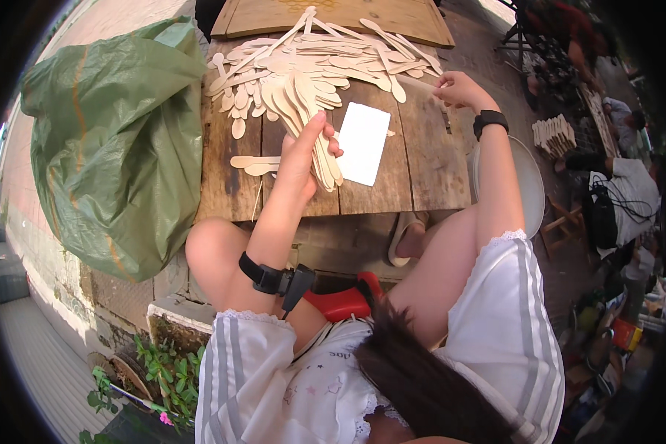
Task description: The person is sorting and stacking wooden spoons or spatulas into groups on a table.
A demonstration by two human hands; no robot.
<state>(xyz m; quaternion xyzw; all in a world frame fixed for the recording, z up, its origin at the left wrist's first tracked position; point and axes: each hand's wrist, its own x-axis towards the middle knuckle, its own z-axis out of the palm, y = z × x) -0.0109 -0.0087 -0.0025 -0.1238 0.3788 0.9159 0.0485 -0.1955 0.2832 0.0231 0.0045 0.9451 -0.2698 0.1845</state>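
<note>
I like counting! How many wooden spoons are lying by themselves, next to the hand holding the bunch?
2 wooden spoons: both lie side by side on the wooden table, just left of the left hand. More could be hidden under that hand.

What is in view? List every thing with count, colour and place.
wooden spoons: many, pale wood, heaped on the table's far half
spoon bundle: one, pale, in the left hand
white card: one, mid-table
table: one, brown planks
wooden board: one, tan, beyond the table
green bag: one, left of the table
round tray: one, grey, right of the table
potted plant: green, lower left
left hand: gripping the bundle
right hand: fingers pinching one spoon's handle
</note>
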